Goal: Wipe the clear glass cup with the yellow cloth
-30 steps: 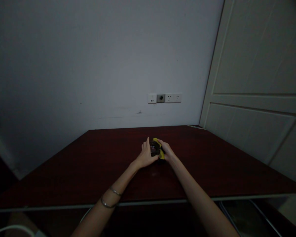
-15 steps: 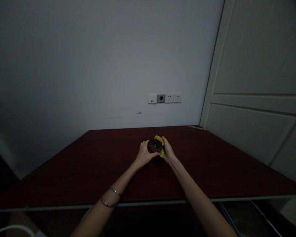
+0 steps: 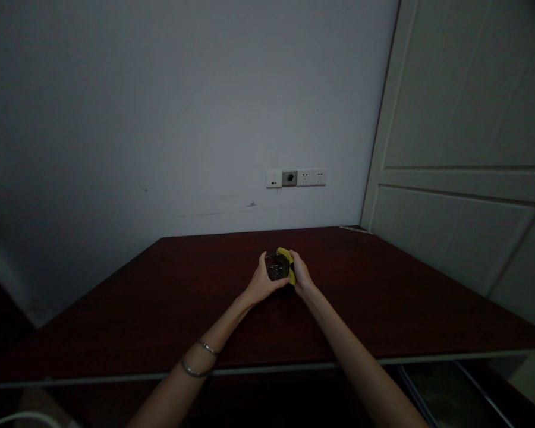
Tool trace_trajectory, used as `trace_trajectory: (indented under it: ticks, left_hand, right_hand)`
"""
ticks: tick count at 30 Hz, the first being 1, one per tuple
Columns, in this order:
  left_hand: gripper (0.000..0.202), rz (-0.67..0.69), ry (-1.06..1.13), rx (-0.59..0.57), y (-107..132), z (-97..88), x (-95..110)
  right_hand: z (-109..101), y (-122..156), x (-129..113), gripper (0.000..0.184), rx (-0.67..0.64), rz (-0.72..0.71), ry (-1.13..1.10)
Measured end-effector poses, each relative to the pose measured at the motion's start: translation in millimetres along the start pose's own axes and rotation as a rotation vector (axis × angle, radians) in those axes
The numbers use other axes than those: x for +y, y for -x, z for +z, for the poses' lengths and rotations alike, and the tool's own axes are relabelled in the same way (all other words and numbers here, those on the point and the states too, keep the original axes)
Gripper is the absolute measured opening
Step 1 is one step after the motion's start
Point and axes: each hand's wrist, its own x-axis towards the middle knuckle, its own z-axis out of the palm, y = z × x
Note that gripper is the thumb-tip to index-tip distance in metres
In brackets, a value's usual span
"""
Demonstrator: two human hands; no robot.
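Note:
Above the middle of the dark red table, my left hand (image 3: 262, 282) is wrapped round a clear glass cup (image 3: 277, 267), thumb along its near side. Its round wall catches a few highlights in the dim light. Against the cup's right side lies a yellow cloth (image 3: 292, 277), gripped by my right hand (image 3: 301, 274). The cloth is bent along the glass, its upper edge showing beyond the cup. My right fingers are partly hidden behind it. Both hands are close together, with the cup and cloth between them.
The dark red table (image 3: 196, 321) reaches back to a pale wall (image 3: 205, 107). Sockets and switches (image 3: 296, 178) are set in that wall. On the right stands a pale panelled door (image 3: 455, 232). A white cable (image 3: 24, 415) curves at the lower left.
The cup has tipped a little between my hands, showing more of its side. My right hand and the cloth have shifted slightly left; the view has moved slightly.

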Motion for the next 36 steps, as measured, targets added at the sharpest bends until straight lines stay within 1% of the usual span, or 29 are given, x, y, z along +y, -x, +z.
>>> trace_trajectory:
  ticks: [3, 4, 6, 9, 13, 15, 17, 20, 23, 25, 27, 30, 33, 36]
  left_hand:
    - [0.080, 0.009, 0.071, -0.091, -0.1, -1.1, -3.0]
    - [0.077, 0.016, 0.101, -0.109, -0.3, -1.3, -3.8]
    - [0.077, 0.025, 0.152, -0.121, -0.8, -1.4, -4.6]
    - [0.083, 0.022, 0.141, -0.067, -1.8, -0.9, -3.8]
    - [0.087, 0.033, -0.066, 0.062, -3.0, -0.5, -0.8]
    - [0.089, 0.036, -0.147, 0.091, -3.2, -0.6, 1.0]
    - [0.091, 0.031, -0.188, 0.097, -3.2, -1.2, 2.7]
    - [0.085, 0.036, -0.208, 0.116, -3.4, -3.1, 2.9]
    - [0.076, 0.065, -0.206, 0.146, -4.9, -5.5, -2.6]
    - [0.075, 0.062, -0.195, 0.161, -6.4, -6.7, -8.8]
    - [0.076, 0.043, -0.168, 0.169, -7.8, -7.6, -14.7]
    - [0.081, -0.013, -0.085, 0.129, -9.0, -9.1, -19.4]
    - [0.094, -0.083, 0.058, 0.015, -9.1, -11.5, -19.7]
    - [0.096, -0.111, 0.209, -0.096, -8.9, -13.7, -19.8]
  right_hand:
    - [-3.8, -2.5, -8.9, 0.029, 0.006, 0.020, 0.013]
    - [-4.7, -3.2, -11.1, 0.029, 0.012, 0.017, 0.015]
    - [-5.5, -4.0, -13.8, 0.030, 0.021, -0.001, 0.023]
    - [-3.7, -3.4, -15.4, 0.032, 0.042, -0.051, 0.069]
    - [1.1, 0.1, -14.9, 0.034, 0.068, -0.104, 0.088]
    - [2.7, 2.3, -12.8, 0.034, 0.073, -0.115, 0.072]
    - [3.5, 4.8, -9.0, 0.034, 0.065, -0.107, 0.054]
    - [4.1, 8.1, -1.8, 0.032, 0.052, -0.090, 0.008]
    - [5.4, 8.6, 5.6, 0.029, 0.052, -0.137, -0.005]
    - [6.5, 7.0, 10.4, 0.028, 0.045, -0.174, 0.002]
    - [7.8, 5.0, 14.7, 0.027, 0.026, -0.181, 0.006]
    - [9.4, 2.1, 17.7, 0.027, -0.008, -0.147, -0.006]
    - [9.9, -2.9, 14.2, 0.029, -0.033, -0.079, -0.004]
    - [8.4, -13.5, 4.8, 0.036, -0.066, 0.013, 0.048]
